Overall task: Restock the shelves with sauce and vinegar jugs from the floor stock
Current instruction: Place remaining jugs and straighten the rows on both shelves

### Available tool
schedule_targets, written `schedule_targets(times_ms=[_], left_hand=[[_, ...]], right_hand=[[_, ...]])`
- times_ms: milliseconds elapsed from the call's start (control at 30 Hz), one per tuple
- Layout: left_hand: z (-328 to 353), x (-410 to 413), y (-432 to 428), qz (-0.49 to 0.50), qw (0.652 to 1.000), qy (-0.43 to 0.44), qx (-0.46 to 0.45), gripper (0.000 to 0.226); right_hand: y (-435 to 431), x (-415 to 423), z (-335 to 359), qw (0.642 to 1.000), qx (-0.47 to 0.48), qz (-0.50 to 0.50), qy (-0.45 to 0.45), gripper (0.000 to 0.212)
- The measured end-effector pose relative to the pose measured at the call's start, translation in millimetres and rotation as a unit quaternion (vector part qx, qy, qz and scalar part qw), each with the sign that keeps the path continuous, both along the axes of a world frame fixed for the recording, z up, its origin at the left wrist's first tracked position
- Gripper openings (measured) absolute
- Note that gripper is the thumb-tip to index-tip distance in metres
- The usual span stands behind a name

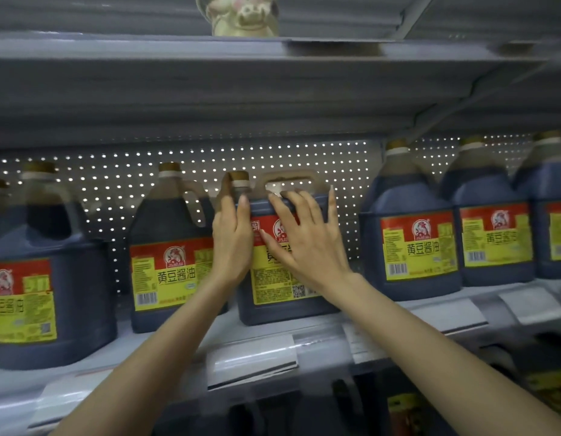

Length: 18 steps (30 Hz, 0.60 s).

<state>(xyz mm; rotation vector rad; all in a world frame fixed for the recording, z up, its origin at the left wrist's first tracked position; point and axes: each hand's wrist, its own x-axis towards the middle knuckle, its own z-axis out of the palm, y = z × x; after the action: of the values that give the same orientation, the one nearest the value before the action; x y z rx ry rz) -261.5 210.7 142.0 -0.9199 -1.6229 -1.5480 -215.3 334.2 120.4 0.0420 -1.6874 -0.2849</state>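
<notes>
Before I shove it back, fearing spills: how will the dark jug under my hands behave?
Probably heavy: the dark plastic jug with red-yellow label looks full to its shoulder. Its broad base should slide on the grey shelf, not tip.

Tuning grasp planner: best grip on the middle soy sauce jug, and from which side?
Top loop handle of the middle jug, from the front: it stands upright, the handle's opening faces the aisle with room above, and the neighbouring jug crowds its left side.
</notes>
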Motion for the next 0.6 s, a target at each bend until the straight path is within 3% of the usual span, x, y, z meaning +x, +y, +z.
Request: schedule_targets(times_ms=[433,533,600], left_hand=[[-0.2,14.4,46.9,-0.025,0.999,-0.017,0.013,0.020],[1.0,21.1,53.1,-0.028,1.000,-0.011,0.006,0.035],[1.4,22.1,56.0,-0.041,0.999,-0.005,0.013,0.031]], right_hand=[[50.5,12.6,0.5,1.000,0.008,0.005,-0.013,0.062],[53.9,12.6,0.1,1.000,0.007,-0.002,-0.002,0.060],[55.6,12.1,-0.1,1.000,0.001,-0.004,0.004,0.058]])
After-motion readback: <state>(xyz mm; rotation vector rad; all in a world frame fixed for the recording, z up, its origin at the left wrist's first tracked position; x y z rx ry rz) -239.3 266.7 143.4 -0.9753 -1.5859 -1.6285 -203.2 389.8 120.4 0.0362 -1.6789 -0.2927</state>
